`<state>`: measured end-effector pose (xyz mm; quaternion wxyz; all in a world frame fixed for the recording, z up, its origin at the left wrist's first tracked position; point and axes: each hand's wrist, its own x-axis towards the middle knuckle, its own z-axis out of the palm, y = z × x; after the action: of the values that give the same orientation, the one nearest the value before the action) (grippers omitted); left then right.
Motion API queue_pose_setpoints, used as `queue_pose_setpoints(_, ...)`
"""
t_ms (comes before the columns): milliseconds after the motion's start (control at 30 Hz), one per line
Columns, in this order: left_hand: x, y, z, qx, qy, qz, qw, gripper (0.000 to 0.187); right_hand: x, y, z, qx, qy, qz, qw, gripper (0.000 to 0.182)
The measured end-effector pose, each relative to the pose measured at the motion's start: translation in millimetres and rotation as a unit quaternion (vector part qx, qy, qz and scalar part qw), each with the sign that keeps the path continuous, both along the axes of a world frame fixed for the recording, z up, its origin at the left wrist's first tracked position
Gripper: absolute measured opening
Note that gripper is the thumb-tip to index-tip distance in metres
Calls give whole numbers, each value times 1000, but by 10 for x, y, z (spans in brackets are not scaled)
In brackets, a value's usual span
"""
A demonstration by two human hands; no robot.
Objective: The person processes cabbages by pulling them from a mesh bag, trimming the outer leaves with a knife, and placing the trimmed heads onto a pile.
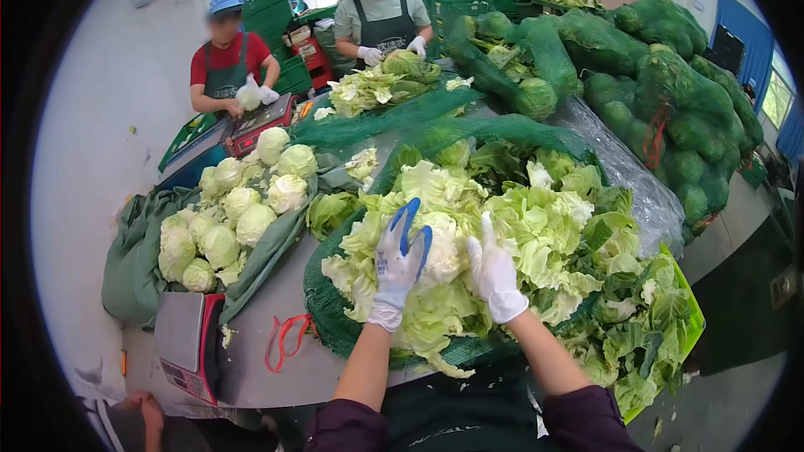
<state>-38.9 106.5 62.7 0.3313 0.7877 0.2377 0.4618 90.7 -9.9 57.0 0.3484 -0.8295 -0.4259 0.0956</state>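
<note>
A pale cabbage head [444, 249] sits between my two hands, on a heap of loose cabbage leaves [536, 234] in a green mesh sack [322, 285]. To its left is my left hand [399, 266], in a white glove with blue-coated fingers. Those fingers are spread apart, with the thumb side right at the cabbage. My right hand [497, 274], gloved in white, is at the cabbage's right side with its fingers stretched out. Neither hand is closed around anything. Large torn leaves lie below and around both wrists.
Trimmed cabbages [239, 222] are piled on green cloth at left, behind a scale [191, 343]. A red strap [286, 341] lies nearby. Leaves fill a bright green crate [691, 318] at right. Full mesh sacks [670, 117] stand beyond. Two people [381, 21] work across the table.
</note>
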Motion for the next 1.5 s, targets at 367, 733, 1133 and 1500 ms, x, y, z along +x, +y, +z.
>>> queue_pose_setpoints(367, 157, 63, -22, 24, 67, 130, 989, 33, -54, 206, -149, -23, -158, 22, 987, 72)
queue_pose_setpoints(733, -99, 51, -463, 63, -54, 122, 989, 34, 659, 690, -188, 51, -48, -11, 997, 40)
queue_pose_setpoints(1133, -57, -130, 276, 202, 214, 70, 953, 39, 668, 691, -220, 58, -60, -65, 994, 31)
queue_pose_setpoints(1500, -829, 345, -241, -39, -37, 9, 999, 33, -107, 409, 303, 136, -22, -25, 990, 77)
